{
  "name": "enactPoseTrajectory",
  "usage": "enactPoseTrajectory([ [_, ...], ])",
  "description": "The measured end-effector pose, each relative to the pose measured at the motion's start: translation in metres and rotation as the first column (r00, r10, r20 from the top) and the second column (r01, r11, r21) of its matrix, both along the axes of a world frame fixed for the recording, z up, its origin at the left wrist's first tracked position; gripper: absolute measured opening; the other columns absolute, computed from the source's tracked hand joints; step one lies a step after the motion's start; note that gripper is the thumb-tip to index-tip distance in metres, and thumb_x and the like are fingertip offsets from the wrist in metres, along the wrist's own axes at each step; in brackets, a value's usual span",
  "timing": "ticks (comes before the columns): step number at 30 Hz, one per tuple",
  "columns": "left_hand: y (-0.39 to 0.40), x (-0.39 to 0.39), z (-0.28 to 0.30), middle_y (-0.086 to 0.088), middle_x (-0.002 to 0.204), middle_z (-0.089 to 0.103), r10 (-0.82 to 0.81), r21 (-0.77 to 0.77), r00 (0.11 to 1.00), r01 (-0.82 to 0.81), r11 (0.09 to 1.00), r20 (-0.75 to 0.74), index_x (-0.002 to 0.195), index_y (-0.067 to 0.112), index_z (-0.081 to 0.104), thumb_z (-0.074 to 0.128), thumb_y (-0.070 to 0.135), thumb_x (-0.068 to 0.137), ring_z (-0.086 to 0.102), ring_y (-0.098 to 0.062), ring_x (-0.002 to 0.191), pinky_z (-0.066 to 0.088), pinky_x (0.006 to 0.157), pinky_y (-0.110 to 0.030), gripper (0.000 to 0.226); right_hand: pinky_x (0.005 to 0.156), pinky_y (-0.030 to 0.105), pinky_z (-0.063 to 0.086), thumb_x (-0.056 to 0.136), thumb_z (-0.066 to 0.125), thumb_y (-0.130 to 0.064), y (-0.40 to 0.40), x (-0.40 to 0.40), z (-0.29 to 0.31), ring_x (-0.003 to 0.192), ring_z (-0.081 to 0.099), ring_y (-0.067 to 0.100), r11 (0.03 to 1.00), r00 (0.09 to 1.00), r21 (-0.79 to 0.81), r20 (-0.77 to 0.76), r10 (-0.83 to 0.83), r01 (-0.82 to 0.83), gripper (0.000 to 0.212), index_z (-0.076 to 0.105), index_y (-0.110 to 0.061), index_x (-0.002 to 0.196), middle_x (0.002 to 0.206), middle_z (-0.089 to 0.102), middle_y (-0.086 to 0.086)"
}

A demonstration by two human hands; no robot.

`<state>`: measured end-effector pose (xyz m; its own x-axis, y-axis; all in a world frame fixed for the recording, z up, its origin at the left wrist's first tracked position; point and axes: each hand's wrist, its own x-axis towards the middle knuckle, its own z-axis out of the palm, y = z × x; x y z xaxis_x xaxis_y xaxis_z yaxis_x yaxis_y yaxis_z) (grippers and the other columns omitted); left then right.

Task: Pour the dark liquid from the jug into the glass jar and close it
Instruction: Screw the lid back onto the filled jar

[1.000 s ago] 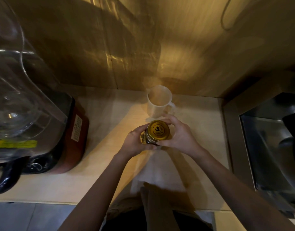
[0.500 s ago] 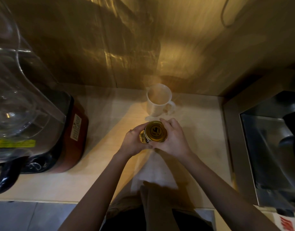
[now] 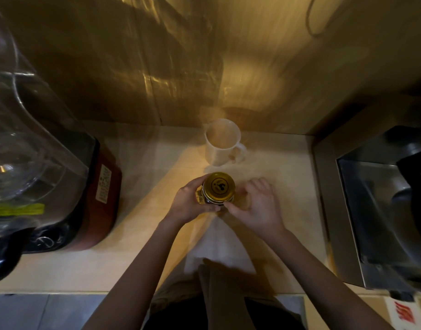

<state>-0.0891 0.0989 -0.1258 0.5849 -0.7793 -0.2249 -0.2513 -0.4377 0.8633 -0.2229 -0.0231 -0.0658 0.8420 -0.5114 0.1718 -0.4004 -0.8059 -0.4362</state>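
Pale desk (image 3: 138, 265) under warm yellow light, backed by a glossy wall (image 3: 157, 67) streaked with reflections. Steel sink (image 3: 347, 234) set in at right; grey floor tiles (image 3: 38, 313) show below the front edge. A thin cord (image 3: 309, 25) loops on the wall, upper right.

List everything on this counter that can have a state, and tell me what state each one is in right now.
glass jar: upright on the counter, gold lid on.
gold lid: seated on the jar's mouth; how tight it is cannot be seen.
white jug: upright behind the jar, not held, looks empty.
left hand: wrapped around the jar's side.
right hand: open beside the jar, fingertips near the lid's rim.
blender: clear pitcher seated on its base, looks empty.
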Motion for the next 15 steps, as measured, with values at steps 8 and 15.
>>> enactPoseTrajectory([
  [8,0.0,0.0,0.004,0.001,0.127,0.059,-0.008,0.002,0.999,0.007,1.0,0.036,0.13,0.026,0.044,0.082,0.035,0.055,0.051,-0.01,0.115,0.035,0.09,-0.02,0.085,0.107,0.04,0.032,0.074,0.076,-0.031,-0.001,0.024,-0.003,0.132,0.035,0.025,0.922,0.953,0.323,-0.137,0.27,-0.214,0.09,0.025,-0.01,0.144,0.145,0.04,0.011],
  [15,0.002,0.0,0.006,-0.002,0.119,0.06,-0.011,0.005,1.0,0.011,1.0,0.014,0.128,0.027,0.046,0.083,0.038,0.052,0.053,-0.014,0.11,0.041,0.093,-0.027,0.086,0.082,0.039,0.049,0.063,0.078,-0.048,-0.009,0.024,0.001,0.095,0.059,0.026,0.991,0.998,0.137,-0.064,-0.004,0.012,0.073,0.049,-0.014,0.121,0.102,0.064,0.006],
])
